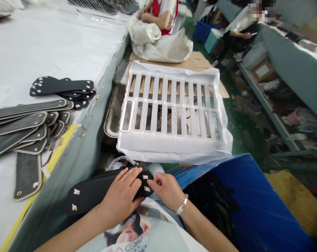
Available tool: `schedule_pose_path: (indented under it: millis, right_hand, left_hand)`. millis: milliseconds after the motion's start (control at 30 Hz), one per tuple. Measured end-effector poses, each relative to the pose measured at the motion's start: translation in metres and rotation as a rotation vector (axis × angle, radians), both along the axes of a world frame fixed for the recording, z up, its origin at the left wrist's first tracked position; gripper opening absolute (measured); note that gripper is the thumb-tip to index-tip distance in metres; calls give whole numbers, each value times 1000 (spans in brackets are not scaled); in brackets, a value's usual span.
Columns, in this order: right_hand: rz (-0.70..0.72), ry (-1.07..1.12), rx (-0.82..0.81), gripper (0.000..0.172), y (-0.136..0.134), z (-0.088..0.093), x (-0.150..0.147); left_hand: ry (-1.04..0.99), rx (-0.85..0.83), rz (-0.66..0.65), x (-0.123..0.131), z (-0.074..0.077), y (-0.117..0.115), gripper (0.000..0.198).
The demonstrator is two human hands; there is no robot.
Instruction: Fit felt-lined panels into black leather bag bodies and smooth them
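A long black strip point(90, 192) with rounded ends and small white tabs lies across my lap. My left hand point(123, 194) rests on top of it with the fingers extended. At the strip's right end, beside two white tabs, is my right hand point(165, 189), its fingers curled and the thumb and index finger close together. Whatever those fingertips may hold is too small to make out. Ahead of my hands, a white slotted frame point(174, 140) carries a grey strip with a pale border point(127, 115) at its left side.
Black strips point(61, 87) and pale-edged grey strips point(16, 126) lie piled on the white table point(56, 42) at left. A blue bin point(253, 196) stands at right. Beyond the frame are a white sack point(166, 45) and a person's arms; another person sits farther back.
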State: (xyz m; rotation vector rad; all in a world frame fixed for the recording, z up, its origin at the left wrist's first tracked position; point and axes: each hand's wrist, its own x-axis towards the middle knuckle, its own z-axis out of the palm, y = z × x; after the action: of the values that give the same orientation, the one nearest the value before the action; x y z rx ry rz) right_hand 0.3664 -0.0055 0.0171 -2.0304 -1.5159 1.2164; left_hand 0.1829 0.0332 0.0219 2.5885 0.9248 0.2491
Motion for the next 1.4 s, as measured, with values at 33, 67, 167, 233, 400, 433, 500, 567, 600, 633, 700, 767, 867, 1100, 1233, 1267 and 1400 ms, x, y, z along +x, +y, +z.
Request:
schedule_pose_path:
  millis: [33,67,167,233,400,433,500,567,600,633,700,767,867,1100,1233,1267,1400]
  right_hand:
    - [1,-3,-2,28,0,0,0]
    - [0,-8,-5,28,1,-1,0]
    - [-7,-15,-18,28,1,-2,-1]
    - [-10,-8,-17,29,1,-3,-1]
    - [-24,4,-18,29,0,-6,-1]
    - [-26,2,-21,29,1,-6,-1]
    - [-29,5,-25,30,1,-7,0]
    - [-27,25,-26,30,1,-9,0]
    - [-26,40,-29,31,1,-9,1]
    - [-25,56,-35,31,2,-10,2]
    - [-23,87,-45,33,2,-12,3]
    - [-21,109,-44,34,1,-16,5]
    - [-3,134,-16,36,1,-22,8]
    - [12,216,36,38,3,-29,13]
    - [12,225,24,37,3,-31,14]
    - [17,241,14,38,2,-32,14]
    - [20,260,9,37,-5,-29,12]
  left_hand:
    - [3,-5,-1,0,0,0,18]
    - [6,-11,-3,0,-1,1,19]
    - [12,-22,-10,1,-2,2,21]
    - [15,-16,-16,2,-3,2,23]
    - [6,4,-27,4,-7,1,28]
    - [1,6,-31,4,-8,1,27]
    - [-8,12,-42,3,-8,2,25]
    - [-9,28,-66,2,-8,3,24]
    - [-5,38,-79,1,-8,3,24]
    - [1,46,-89,0,-8,4,25]
    - [16,48,-98,-1,-9,4,26]
    - [21,41,-102,-2,-11,4,26]
    - [13,50,-118,-5,-14,3,29]
    - [18,85,-112,-4,-15,0,41]
    - [-9,84,-84,-2,-15,-3,39]
    - [-18,86,-77,-2,-15,-3,39]
    - [-24,102,-80,-4,-14,-4,40]
